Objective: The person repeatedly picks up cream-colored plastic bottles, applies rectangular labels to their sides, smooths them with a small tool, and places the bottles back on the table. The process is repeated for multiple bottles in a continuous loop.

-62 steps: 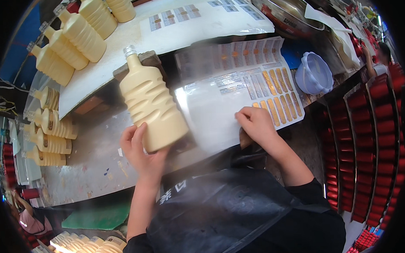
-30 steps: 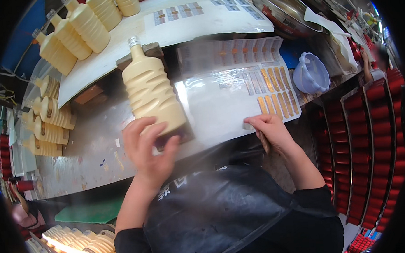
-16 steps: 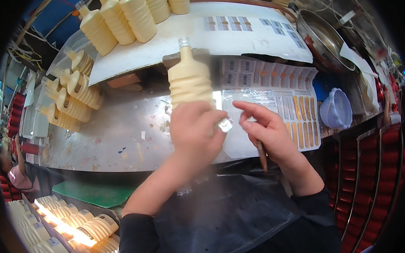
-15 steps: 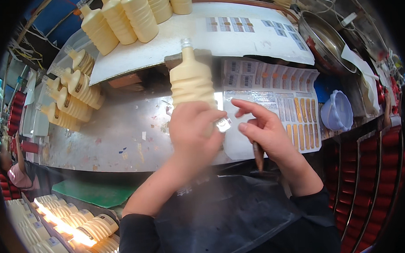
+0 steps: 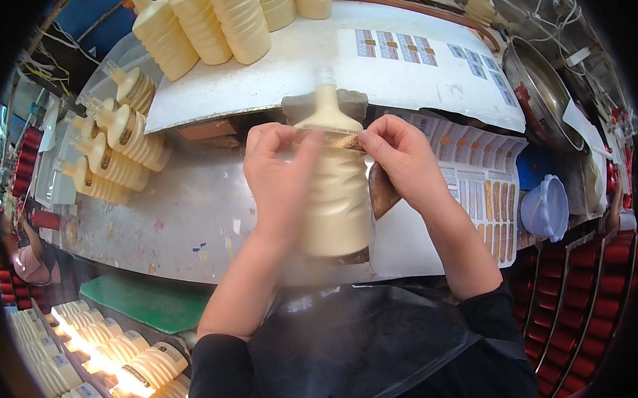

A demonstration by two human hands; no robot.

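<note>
A cream plastic bottle (image 5: 333, 205) with wavy ridges lies in front of me, its clear-topped neck pointing away. Across its upper body, just below the shoulder, runs a narrow gold label strip (image 5: 345, 139). My left hand (image 5: 279, 176), smeared by motion, has its thumb pressed at the strip's left end. Thumb and forefinger of my right hand (image 5: 406, 152) pinch the right end. A flat brown blade-like tool (image 5: 383, 194) sticks out beneath my right palm. Beside the bottle, partly behind my right forearm, spreads a sheet of stickers (image 5: 410, 248).
Cream bottles (image 5: 240, 28) stand on the white raised board (image 5: 312, 46); labelled ones (image 5: 114, 165) lie stacked at left. More fill a tray (image 5: 120, 364) at lower left under bright light. A purple bucket (image 5: 545, 209) and a metal basin (image 5: 542, 90) are at right.
Both hands have moved up to the bottle's shoulder. The right hand has closed on the strip's end, and the gold strip now spans the bottle. The whole view has shifted slightly.
</note>
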